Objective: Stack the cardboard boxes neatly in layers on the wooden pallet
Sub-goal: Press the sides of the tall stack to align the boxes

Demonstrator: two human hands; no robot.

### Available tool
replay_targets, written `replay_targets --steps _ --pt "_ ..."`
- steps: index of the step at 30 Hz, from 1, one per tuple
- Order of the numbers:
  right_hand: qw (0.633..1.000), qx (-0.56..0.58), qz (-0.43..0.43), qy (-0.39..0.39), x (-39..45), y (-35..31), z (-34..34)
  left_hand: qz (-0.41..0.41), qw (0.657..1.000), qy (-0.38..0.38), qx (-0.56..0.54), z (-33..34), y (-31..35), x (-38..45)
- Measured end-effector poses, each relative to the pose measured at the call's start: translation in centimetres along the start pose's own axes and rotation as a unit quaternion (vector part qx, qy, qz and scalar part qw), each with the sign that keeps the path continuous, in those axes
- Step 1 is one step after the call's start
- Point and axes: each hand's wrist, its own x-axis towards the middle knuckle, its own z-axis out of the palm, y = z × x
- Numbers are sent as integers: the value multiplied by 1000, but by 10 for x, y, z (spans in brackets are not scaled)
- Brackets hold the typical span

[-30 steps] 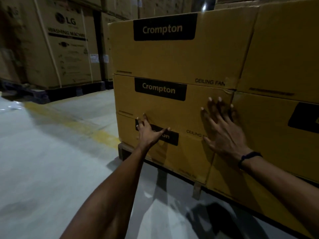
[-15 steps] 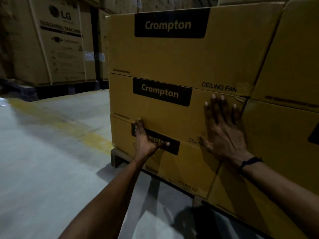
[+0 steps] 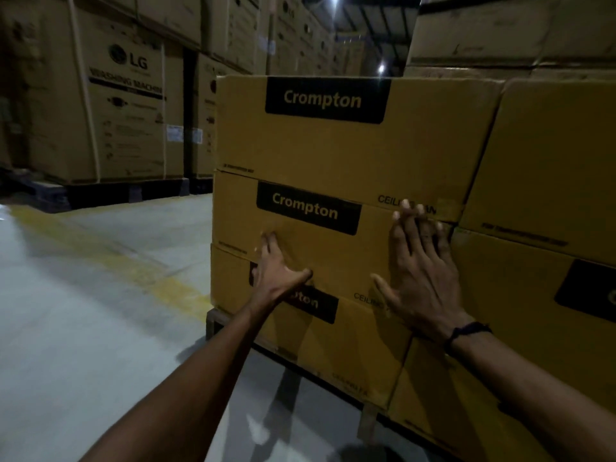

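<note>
Both palms are pressing flat, fingers spread, gripping nothing: left hand and right hand on the middle box. It is likely heavy and stiff; I'd be pushing near its edges.

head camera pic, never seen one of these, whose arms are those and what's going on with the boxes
The camera sits on a person's head and looks forward and down, so the two arms are the wearer's own. This is a warehouse. Yellow Crompton ceiling fan boxes are stacked three layers high on a wooden pallet. The left hand and the right hand both press flat against the middle box. Nothing is gripped or lifted; the fingers lie straight. A dark band circles the right wrist. Behind, on the left, stands a large LG washing machine carton.
</note>
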Motion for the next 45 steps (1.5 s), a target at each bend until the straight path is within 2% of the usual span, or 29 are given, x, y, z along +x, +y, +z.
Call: replay_targets --steps 4,7,12,24,29,32,35,37,40,45 --pt "999 -34 25 -4 12 8 -17 140 990 18 17 -22 63 2" --pt "997 -52 40 -36 7 19 -14 154 986 1 62 -27 82 6" --pt "994 -85 11 -69 0 40 -14 156 975 -81 135 -29 86 20" --pt "993 -86 -6 -82 -4 40 -9 132 966 -82 208 -18 81 16" --pt "989 -48 0 -138 -6 32 -22 115 972 -95 183 -20 74 -11" --pt "980 -23 9 -197 -9 27 -36 87 988 -48 120 -31 72 -38" --pt "960 25 31 -276 -8 21 -66 55 994 -47 83 -58 85 -79" --pt "949 49 36 -311 -5 22 -93 46 992 -61 102 -86 97 -107" --pt "936 83 27 -340 12 27 -142 15 986 -94 135 -139 123 -139" --pt "906 137 25 -400 74 42 -237 -61 985 -92 132 -242 183 -161"
